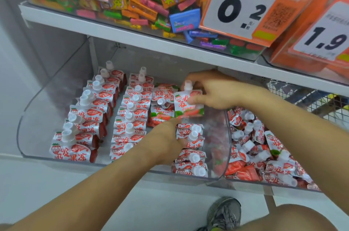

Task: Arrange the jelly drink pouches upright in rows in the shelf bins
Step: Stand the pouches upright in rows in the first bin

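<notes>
Jelly drink pouches (pixel 130 117) stand in capped rows inside the clear shelf bin (pixel 30 109), seen from the head camera. The right hand (pixel 213 91) pinches one upright pouch (pixel 188 102) at its upper edge, while the left hand (pixel 170 134) steadies the third row (pixel 190 147), fingers pressing its pouches. Soft and likely slippery, each handles best by its stiff neck.

A shop aisle: orange price tags (pixel 243 6), a candy-filled bin (pixel 151 4), shelf bins (pixel 34 109) of jelly drink pouches (pixel 130 117).
</notes>
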Tool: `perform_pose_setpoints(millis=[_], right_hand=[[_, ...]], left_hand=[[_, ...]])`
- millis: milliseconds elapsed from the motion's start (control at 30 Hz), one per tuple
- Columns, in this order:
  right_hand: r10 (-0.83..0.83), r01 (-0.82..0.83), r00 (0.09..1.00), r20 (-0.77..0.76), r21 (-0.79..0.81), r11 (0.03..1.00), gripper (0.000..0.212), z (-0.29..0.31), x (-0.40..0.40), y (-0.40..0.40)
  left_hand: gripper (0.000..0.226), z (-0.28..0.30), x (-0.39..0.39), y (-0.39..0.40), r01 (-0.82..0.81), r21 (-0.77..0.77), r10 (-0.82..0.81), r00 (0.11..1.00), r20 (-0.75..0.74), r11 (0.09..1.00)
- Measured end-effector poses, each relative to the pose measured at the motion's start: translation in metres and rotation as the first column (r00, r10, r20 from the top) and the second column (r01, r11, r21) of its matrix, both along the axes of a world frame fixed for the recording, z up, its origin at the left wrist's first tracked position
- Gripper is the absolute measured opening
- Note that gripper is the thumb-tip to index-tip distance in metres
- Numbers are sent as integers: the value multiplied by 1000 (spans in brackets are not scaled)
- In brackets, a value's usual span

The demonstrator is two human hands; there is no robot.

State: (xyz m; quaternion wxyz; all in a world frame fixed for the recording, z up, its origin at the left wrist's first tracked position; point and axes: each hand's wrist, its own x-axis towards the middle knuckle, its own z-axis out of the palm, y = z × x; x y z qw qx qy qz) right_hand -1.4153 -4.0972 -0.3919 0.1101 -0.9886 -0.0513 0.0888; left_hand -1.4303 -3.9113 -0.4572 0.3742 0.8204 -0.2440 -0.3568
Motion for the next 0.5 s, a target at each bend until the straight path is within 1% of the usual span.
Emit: perform_pose_setpoints(millis=[100,167,200,267,300,367,433,467,500], right_hand=[[29,-31,999,-18,-152,988,24,-10,0,9],[35,-57,992,-124,-185,981,27,-11,3,12],[29,-64,980,-197,-173,983,28,-10,5,12],[5,-39,937,-350,-91,995,26,-7,8,9],[2,-24,909,-417,-48,999,25,-5,9,8],[17,-29,871,-491,-18,999,27,0,13,7],[-7,-18,874,-486,-46,999,30,0,22,4],[-35,1,900,-435,-80,997,30,-2,28,0],[-68,24,934,-351,-129,991,30,-5,34,-4]], left_hand=[[58,-2,2,-2,-61,16,61,998,-24,998],[63,-3,5,-3,-105,27,106,993,-42,994],[72,-3,6,-3,-119,21,119,992,-39,993],[92,-2,8,-3,-115,-16,115,993,17,993],[95,-1,10,-3,-93,-41,96,993,68,995],[88,2,12,-2,-15,-63,25,987,159,998],[74,4,14,-1,62,-42,-53,981,189,997],[69,4,13,0,90,-26,-83,978,194,996],[65,3,12,1,110,-13,-105,974,202,994]])
